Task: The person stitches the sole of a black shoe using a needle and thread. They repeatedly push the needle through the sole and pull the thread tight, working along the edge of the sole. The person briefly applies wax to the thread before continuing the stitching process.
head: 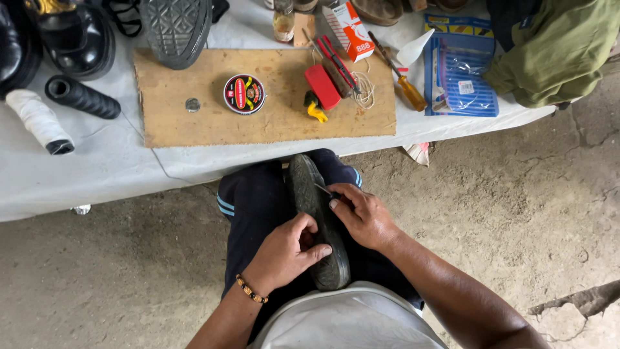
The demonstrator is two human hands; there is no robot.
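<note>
A person's left hand [284,251] closes around the heel end of a dark shoe [316,220] that lies sole-up along the lap, thumb pressed on the sole's edge and a beaded bracelet [250,289] at the wrist. The right hand [363,216] is curled shut on a thin metal tool [325,190], its tip touching the side of the sole near the middle of the shoe. The shoe rests on dark trousers with pale side stripes, its toe pointing toward the counter [77,174], which is draped in a grey-white sheet.

Just beyond the knees, a flat wooden board [194,129] lies on the counter. On it sit a round tin [244,94] with a red and black lid, a small round metal disc [192,105], a red block-shaped tool [322,86] with a yellow piece beside it, and a loop of pale thread [365,90]. A screwdriver with an amber handle [409,92] lies at the board's right edge, near a blue packet [461,71] and an olive-green cloth [555,48]. A second shoe's patterned sole [175,29] overlaps the board's far edge. To the left are a black boot [77,35], a black spool [81,97] and a white spool [40,120]. The floor [516,213] is cracked concrete.
</note>
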